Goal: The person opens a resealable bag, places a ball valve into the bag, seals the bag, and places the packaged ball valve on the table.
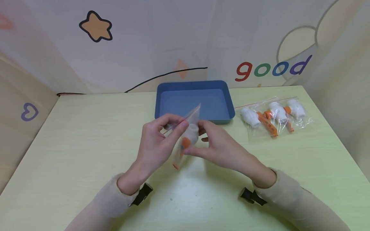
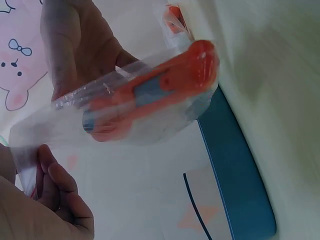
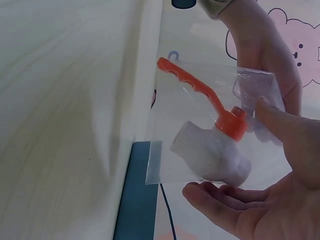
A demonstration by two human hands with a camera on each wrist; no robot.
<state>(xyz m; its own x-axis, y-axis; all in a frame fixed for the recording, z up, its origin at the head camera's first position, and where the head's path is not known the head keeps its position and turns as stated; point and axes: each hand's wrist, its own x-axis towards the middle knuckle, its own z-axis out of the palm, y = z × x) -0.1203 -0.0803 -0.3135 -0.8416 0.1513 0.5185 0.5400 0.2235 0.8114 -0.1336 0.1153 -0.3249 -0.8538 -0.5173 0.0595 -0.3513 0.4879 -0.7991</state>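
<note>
A clear zip bag (image 1: 195,113) holds a white ball valve (image 3: 212,152) with an orange handle (image 3: 192,85). At the bag's red-lined opening edge, my left hand (image 1: 157,141) pinches the plastic between thumb and curled fingers. My right hand (image 1: 221,144) holds the bag from the other side, its thumb in front and its fingers at the valve's white end. The bagged valve hangs tilted above the table, in front of the blue tray (image 1: 195,121). Seen by the left wrist camera, a grey strip (image 2: 152,91) lies along the orange handle.
To the right of the tray, several bagged valves with white bodies (image 1: 251,117) and orange handles (image 1: 267,123) lie overlapping on the pale table (image 1: 86,138). A printed curtain (image 1: 162,38) hangs behind the table. A black wrist mount (image 1: 143,194) is strapped under the left sleeve, another (image 1: 251,195) under the right.
</note>
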